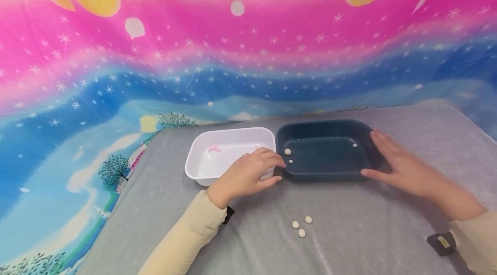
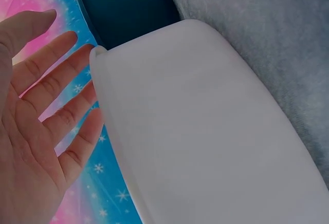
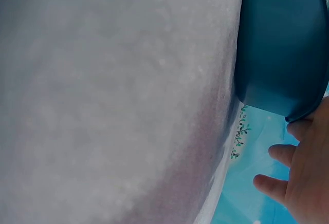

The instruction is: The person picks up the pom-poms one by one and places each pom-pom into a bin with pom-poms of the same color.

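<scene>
My left hand (image 1: 251, 172) is over the right end of a white tray (image 1: 199, 177), its fingers fairly straight and holding nothing. In the left wrist view its fingertips lie along the tray's rim. At the right end of a dark blue-green tray (image 1: 318, 176), my right hand (image 1: 407, 171) has its thumb and fingers spread against the rim. Inside the dark tray are a larger cream ball (image 1: 287, 152) and two tiny white balls, one near the left (image 1: 290, 161) and one toward the right (image 1: 355, 145). Small pink pieces (image 1: 214, 149) lie in the white tray.
Three white balls (image 1: 301, 233) lie on the grey cloth (image 1: 248, 240) in front of the trays. The two trays stand side by side, nearly touching. A colourful printed backdrop (image 1: 248, 59) hangs behind the table.
</scene>
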The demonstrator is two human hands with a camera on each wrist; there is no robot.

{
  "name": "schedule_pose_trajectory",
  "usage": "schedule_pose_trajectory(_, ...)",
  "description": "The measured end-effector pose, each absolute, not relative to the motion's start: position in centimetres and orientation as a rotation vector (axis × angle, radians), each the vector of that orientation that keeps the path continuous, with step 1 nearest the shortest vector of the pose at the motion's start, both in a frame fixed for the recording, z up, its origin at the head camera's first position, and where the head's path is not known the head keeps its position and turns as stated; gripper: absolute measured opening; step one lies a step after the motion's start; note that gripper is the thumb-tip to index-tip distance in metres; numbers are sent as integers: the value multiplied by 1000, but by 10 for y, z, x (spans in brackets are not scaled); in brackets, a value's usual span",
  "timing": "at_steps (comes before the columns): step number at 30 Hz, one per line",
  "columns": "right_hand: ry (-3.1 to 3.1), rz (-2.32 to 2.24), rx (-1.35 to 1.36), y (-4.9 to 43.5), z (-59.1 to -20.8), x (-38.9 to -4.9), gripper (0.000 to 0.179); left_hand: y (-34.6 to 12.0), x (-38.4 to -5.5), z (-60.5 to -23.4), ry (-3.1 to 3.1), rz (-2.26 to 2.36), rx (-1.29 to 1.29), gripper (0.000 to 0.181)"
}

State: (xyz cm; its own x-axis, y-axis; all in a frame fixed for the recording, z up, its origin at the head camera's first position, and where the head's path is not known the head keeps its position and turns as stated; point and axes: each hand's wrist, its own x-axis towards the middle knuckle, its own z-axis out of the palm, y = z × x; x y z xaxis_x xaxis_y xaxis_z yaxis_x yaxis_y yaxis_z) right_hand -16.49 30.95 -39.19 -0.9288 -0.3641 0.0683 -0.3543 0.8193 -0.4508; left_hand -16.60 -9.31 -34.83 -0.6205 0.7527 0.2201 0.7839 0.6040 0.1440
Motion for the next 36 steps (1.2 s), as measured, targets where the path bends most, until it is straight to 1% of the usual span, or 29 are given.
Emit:
schedule_pose_trajectory(25,2961,-722,-566,310,-392,-166,106,-90,-143,-353,-2628,-300,-1461,29)
schedule_pose_trajectory(36,2967,-724,-571,310,-393,-166,106,-89,-138,-357,-2620,-298,-1504,30)
